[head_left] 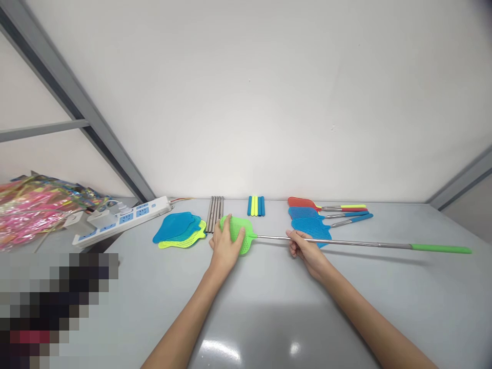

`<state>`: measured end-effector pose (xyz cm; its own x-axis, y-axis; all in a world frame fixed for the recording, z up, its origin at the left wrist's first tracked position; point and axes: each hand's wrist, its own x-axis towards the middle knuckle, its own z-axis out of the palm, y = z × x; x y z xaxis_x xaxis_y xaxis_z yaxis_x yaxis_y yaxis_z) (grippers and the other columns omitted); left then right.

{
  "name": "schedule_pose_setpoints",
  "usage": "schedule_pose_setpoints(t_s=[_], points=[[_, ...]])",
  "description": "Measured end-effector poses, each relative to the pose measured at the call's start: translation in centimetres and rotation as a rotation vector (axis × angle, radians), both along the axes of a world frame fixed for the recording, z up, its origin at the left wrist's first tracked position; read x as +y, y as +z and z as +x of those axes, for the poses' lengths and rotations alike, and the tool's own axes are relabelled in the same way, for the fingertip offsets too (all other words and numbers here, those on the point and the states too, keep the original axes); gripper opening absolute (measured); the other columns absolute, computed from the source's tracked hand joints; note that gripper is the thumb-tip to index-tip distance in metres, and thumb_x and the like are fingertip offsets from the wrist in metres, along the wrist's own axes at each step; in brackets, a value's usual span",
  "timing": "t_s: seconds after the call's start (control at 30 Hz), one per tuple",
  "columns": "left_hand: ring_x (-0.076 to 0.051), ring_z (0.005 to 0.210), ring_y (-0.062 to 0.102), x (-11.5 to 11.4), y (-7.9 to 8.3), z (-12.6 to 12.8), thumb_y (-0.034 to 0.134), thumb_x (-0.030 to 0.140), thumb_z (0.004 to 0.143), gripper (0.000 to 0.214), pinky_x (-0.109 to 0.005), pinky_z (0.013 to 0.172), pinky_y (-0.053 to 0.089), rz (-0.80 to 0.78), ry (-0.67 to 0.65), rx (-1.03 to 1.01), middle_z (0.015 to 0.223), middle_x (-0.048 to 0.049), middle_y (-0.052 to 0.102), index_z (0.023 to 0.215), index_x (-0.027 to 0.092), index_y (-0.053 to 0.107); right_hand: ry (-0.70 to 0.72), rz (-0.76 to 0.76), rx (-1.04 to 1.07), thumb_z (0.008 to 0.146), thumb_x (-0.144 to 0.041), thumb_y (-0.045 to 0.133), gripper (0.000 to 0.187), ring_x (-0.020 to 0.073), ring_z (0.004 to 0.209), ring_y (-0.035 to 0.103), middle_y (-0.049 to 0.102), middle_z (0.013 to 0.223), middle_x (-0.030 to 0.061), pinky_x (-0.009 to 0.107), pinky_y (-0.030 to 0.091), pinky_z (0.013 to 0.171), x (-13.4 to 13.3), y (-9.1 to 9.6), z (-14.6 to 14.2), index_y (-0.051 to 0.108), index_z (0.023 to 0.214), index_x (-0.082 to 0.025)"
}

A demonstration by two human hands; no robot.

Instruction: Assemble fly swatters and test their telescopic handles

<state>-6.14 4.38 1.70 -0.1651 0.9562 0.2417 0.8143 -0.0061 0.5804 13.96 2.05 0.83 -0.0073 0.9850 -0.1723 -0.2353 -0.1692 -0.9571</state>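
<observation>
A green fly swatter [246, 245] with a long, extended metal rod and a green grip lies across in front of me, its grip end pointing right. Its perforated head is in the grasp of my left hand [226, 241], thumb on top and fingers at the far edge. Further along, my right hand [303, 249] pinches the thin rod between thumb and fingers. Just behind my right hand are blue fly swatters [309, 225] with short rods. Behind my left hand stands a row of metal telescopic rods [215, 210], partly hidden by the hand.
Loose blue and yellow swatter heads [177, 228] lie at left. Blue and yellow grip tubes [255, 206] sit by the wall, and a red swatter [302, 203] lies right of them. A power strip [134, 218] with plugs borders the table's left side, near plastic-wrapped goods [34, 210].
</observation>
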Motion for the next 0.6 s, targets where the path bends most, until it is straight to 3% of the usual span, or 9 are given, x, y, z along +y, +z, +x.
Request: schedule_pose_setpoints(t_s=[0.27, 0.6], points=[[-0.02, 0.096, 0.041, 0.06, -0.25, -0.21, 0.041, 0.032, 0.074, 0.046, -0.036, 0.085, 0.033, 0.127, 0.017, -0.223, 0.093, -0.0069, 0.039, 0.118, 0.023, 0.033, -0.003, 0.002, 0.016, 0.068, -0.036, 0.053, 0.027, 0.0073, 0.041, 0.035, 0.039, 0.046, -0.0046, 0.022, 0.029, 0.043, -0.1, 0.03, 0.0, 0.041, 0.053, -0.017], [-0.018, 0.09, 0.042, 0.05, -0.01, -0.24, 0.043, 0.027, 0.072, 0.023, -0.032, 0.08, 0.034, 0.188, 0.046, -0.255, 0.089, -0.0037, 0.043, 0.094, 0.022, 0.043, -0.018, 0.007, 0.052, 0.066, -0.035, 0.053, 0.027, 0.0076, 0.039, 0.036, 0.039, 0.042, -0.0046, 0.023, 0.03, 0.042, 0.04, 0.12, -0.15, 0.041, 0.049, -0.018]])
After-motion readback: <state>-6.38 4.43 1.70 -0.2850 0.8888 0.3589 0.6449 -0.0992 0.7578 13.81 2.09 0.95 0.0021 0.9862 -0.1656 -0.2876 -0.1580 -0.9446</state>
